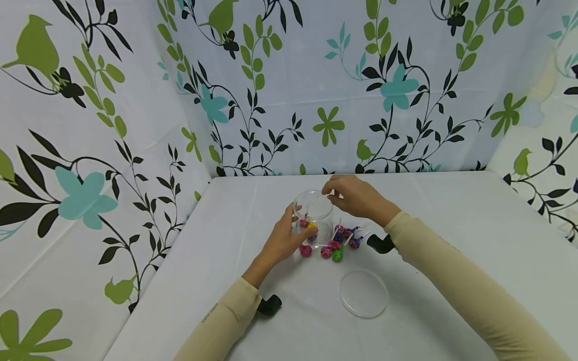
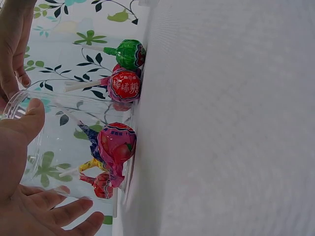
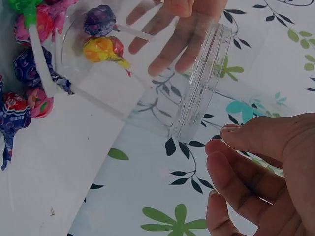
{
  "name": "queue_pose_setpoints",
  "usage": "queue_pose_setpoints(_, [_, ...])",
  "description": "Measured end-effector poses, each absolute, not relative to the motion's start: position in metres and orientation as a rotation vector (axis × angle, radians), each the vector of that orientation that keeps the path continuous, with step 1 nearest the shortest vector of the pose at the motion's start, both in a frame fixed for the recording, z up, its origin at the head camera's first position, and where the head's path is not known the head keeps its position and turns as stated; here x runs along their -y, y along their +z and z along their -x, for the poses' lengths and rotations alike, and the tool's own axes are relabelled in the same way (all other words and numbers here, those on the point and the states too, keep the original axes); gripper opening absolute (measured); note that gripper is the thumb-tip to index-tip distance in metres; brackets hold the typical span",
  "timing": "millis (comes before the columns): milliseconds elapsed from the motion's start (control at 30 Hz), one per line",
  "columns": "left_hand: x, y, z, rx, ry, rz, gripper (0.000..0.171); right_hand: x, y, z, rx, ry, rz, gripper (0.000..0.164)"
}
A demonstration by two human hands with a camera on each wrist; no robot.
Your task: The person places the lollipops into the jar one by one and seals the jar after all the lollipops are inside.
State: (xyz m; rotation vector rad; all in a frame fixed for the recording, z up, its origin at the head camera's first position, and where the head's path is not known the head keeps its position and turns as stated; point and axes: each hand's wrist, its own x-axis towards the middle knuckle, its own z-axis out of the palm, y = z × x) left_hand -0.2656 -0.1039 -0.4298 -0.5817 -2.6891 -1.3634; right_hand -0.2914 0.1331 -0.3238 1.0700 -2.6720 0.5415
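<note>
My left hand grips a clear plastic jar that stands uncapped on the white table, with the thumb on one side and the fingers spread round the other. Inside, at the bottom, lie a few wrapped lollipops, among them a yellow one and a dark purple one. My right hand hovers beside the jar's rim, fingers loosely bent, thumb near the index fingertip, nothing between them. Right of the jar is a loose pile of lollipops, including a green one and a red one.
A round clear lid lies flat on the table, nearer to me than the jar. Leaf-and-bird patterned cloth hangs behind the table and along its sides. Black wrist mounts stick out from both sleeves.
</note>
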Motion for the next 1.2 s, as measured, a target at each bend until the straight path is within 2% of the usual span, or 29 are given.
queue_pose_setpoints(467, [0.104,-0.43,0.265,2.688,-1.361,0.566,0.096,-0.167,-0.347,0.298,2.713,0.588,-1.02,0.017])
queue_pose_setpoints(1200, [0.105,-0.432,0.264,2.68,-1.341,0.587,0.096,-0.19,-0.392,0.294,2.829,0.61,-0.984,0.02])
